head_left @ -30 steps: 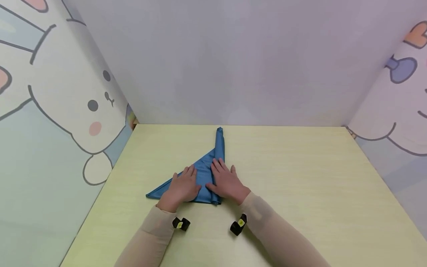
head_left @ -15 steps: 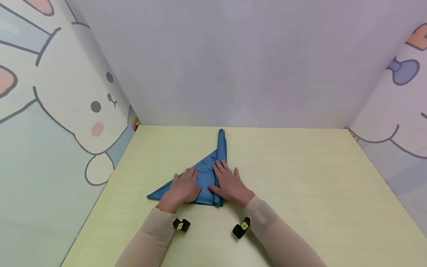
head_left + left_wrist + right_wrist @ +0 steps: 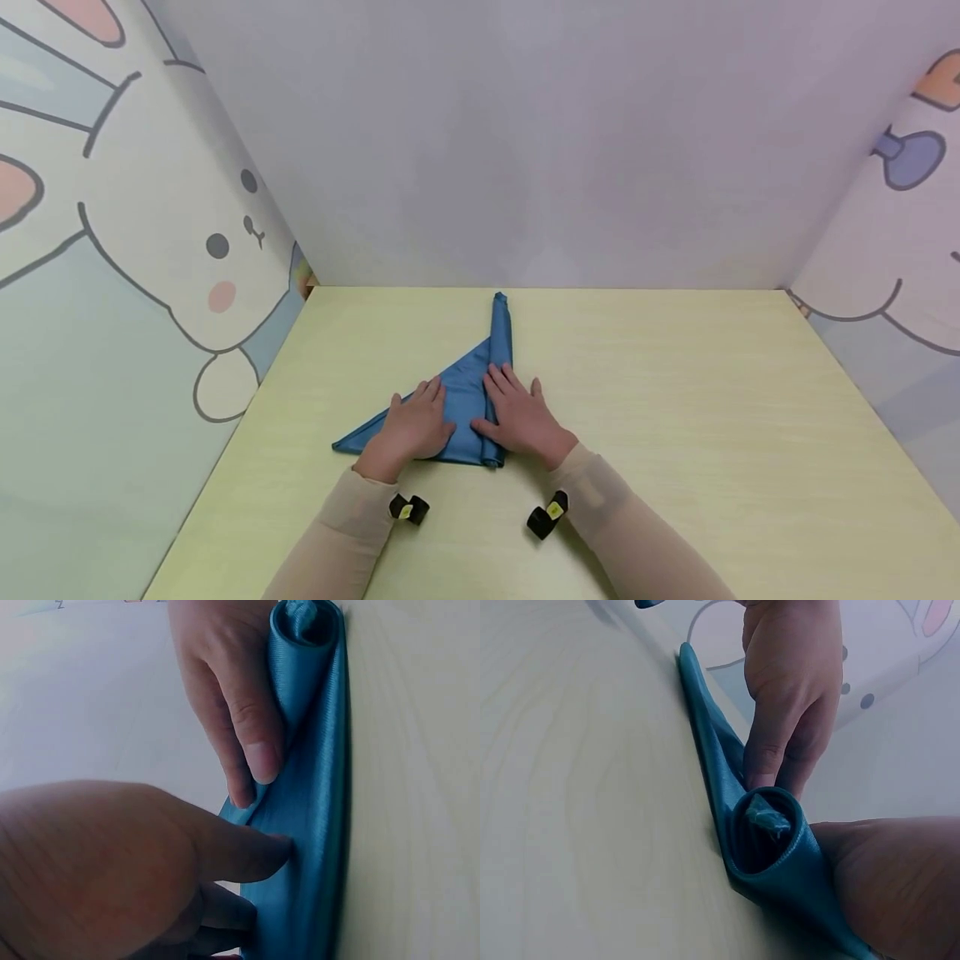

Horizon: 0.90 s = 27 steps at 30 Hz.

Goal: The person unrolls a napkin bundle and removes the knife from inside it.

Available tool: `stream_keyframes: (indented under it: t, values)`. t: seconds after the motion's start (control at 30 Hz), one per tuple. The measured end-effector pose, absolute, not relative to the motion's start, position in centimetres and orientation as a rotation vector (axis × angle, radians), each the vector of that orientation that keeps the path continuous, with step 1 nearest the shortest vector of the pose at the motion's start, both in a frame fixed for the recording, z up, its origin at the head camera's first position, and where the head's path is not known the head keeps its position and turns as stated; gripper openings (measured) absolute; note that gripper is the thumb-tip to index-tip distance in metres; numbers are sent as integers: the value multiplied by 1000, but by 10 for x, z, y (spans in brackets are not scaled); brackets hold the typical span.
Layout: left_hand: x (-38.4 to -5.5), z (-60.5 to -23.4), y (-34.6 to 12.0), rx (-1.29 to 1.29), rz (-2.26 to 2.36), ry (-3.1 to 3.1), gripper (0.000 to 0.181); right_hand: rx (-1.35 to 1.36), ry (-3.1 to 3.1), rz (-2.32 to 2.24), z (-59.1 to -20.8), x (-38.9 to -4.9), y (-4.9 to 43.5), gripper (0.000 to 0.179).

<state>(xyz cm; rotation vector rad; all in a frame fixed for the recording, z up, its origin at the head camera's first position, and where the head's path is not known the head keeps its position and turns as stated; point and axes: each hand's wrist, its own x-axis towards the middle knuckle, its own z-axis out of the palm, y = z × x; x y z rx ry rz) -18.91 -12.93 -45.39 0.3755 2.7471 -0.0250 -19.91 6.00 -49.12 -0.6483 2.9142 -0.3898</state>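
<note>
A blue satin-like cloth [image 3: 465, 404] lies on the table, folded to a triangle whose point reaches left. Its right side is rolled into a tube [image 3: 501, 325] running away from the person. My left hand [image 3: 414, 425] rests flat on the triangular part, fingers straight. The right hand [image 3: 519, 417] lies over the roll with extended fingers, its thumb touching the flat cloth beside it. In the left wrist view, the roll's spiral end [image 3: 304, 626] shows beside the right hand's fingers. From the right wrist, the hollow roll end [image 3: 769, 829] is seen with crumpled cloth inside.
The pale wooden table [image 3: 675, 400] extends on both sides of the cloth. A plain wall [image 3: 547, 142] stands along its back edge, and side walls with cartoon drawings [image 3: 217, 246] flank it. A black camera strap [image 3: 408, 508] hangs at each wrist.
Both hands stay on the cloth with almost no motion. The whole scene shifts slightly down and right in the head view, and the right forearm moves a little rightward.
</note>
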Motion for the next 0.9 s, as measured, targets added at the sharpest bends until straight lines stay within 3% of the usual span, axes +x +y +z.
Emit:
stream_keyframes:
  t: [0.9]
  values:
    - [-187, -453, -131, 383, 15, 2774, 69, -584, 2890, -359, -476, -195, 71, 85]
